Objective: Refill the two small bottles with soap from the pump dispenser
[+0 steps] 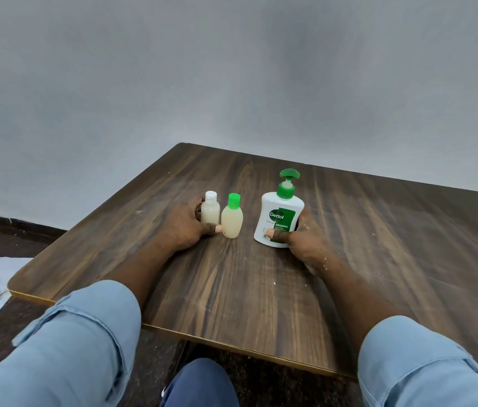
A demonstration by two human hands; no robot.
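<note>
As the white-capped bottle [210, 214] and pump dispenser [279, 214] are gripped (left fingers [216, 229], right fingers [273, 232]), uncapping is probably called for next.

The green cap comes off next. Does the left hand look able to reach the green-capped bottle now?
Likely yes, once freed: the left hand grips the white-capped bottle, but the green-capped bottle stands beside its thumb, nothing between.

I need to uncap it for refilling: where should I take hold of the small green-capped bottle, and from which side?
Hold the green-capped bottle round its wide lower body, probably coming from the front-right: it stands upright, the white-capped bottle and left hand crowd its left, and the narrow green cap must stay free to open.
</note>
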